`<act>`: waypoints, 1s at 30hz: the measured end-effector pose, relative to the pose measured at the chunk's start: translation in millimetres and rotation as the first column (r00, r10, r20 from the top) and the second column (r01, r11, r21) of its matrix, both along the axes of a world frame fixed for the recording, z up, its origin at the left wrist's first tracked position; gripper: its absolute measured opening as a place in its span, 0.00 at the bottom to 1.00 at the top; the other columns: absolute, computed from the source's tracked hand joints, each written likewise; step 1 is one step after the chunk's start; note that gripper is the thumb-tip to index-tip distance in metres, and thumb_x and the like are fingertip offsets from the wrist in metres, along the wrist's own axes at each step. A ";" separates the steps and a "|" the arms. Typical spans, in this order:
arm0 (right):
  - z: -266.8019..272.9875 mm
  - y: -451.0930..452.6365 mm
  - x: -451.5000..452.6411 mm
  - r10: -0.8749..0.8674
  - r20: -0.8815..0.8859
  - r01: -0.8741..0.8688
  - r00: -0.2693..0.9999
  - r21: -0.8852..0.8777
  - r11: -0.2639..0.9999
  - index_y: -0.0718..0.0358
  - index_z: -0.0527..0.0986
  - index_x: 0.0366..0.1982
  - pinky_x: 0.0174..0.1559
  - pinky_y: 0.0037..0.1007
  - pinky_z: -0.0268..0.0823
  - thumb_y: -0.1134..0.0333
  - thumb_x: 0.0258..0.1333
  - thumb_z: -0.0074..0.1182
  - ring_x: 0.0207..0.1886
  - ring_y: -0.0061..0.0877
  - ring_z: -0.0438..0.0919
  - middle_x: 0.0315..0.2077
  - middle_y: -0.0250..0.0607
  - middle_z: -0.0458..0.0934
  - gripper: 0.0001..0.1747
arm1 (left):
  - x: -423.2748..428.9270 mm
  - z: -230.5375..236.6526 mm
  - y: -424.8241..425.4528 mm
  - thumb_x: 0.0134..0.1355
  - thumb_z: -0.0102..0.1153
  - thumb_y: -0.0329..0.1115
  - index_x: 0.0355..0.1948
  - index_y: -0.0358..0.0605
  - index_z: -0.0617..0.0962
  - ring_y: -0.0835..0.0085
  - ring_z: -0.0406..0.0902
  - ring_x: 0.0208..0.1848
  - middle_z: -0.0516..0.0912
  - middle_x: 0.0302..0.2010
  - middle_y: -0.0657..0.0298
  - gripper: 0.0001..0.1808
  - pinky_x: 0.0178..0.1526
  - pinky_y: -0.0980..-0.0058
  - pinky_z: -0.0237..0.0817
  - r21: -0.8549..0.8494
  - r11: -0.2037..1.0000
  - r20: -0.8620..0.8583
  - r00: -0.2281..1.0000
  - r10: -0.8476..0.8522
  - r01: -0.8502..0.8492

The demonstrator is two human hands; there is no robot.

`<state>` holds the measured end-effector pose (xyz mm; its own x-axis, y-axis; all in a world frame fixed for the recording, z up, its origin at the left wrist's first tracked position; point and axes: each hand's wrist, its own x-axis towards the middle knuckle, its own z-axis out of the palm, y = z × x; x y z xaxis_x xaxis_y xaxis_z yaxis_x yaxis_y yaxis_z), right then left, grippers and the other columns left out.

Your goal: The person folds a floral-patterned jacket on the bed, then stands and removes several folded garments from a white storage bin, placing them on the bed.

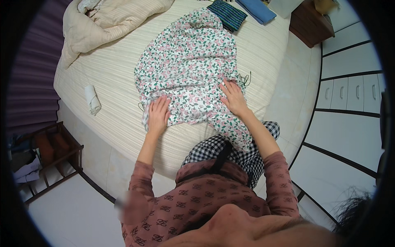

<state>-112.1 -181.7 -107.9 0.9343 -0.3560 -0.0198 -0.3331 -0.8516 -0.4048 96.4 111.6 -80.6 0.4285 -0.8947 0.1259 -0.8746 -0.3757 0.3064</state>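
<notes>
A white floral garment (188,71) with pink blossoms and green leaves lies spread on a bed (117,71) with a cream ribbed cover. My left hand (159,112) rests flat on its near left part, where the cloth is bunched. Against its near right part lies my right hand (235,97), palm down with the fingers spread. A sleeve-like section (233,129) trails from there over the bed's edge to my checked trousers. Thin dark cords (246,79) stick out beside my right hand, and a small loop shows at the left edge. Neither hand grips anything visible.
A rolled white cloth (92,100) sits at the left. A beige quilt (108,27) is heaped at the far left. Beyond the garment lie a striped folded knit (228,15) and a blue folded cloth (256,10). A brown bedside cabinet (310,24) and a dark rack (58,154) flank the bed.
</notes>
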 end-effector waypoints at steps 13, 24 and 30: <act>95.6 61.8 -97.5 -0.087 -0.121 0.123 0.989 0.332 0.935 0.67 0.71 0.48 0.53 0.40 0.64 0.67 0.42 0.63 0.51 0.46 0.72 0.46 0.52 0.75 0.28 | 21.9 -9.0 -2.4 0.54 0.57 0.25 0.50 0.40 0.74 0.59 0.67 0.61 0.72 0.57 0.56 0.21 0.62 0.55 0.53 -0.101 0.993 -0.007 0.998 0.057 -0.058; 212.2 -12.1 -6.2 0.013 0.401 0.057 0.916 -0.162 0.985 0.60 0.79 0.33 0.38 0.34 0.58 0.76 0.36 0.55 0.33 0.35 0.70 0.27 0.37 0.71 0.15 | -58.0 16.4 -21.7 0.49 0.57 0.26 0.40 0.42 0.79 0.65 0.76 0.44 0.80 0.39 0.61 0.14 0.48 0.66 0.67 -0.251 0.881 -0.125 0.889 -0.440 0.401; 199.4 -28.7 -0.7 0.365 0.633 0.071 0.683 -0.555 0.829 0.52 0.78 0.41 0.45 0.32 0.58 0.66 0.40 0.55 0.37 0.26 0.69 0.30 0.27 0.70 0.19 | -57.8 -0.6 -91.3 0.58 0.53 0.33 0.48 0.41 0.77 0.54 0.77 0.46 0.81 0.43 0.53 0.17 0.49 0.63 0.67 -0.030 0.963 -0.268 0.926 -0.264 0.266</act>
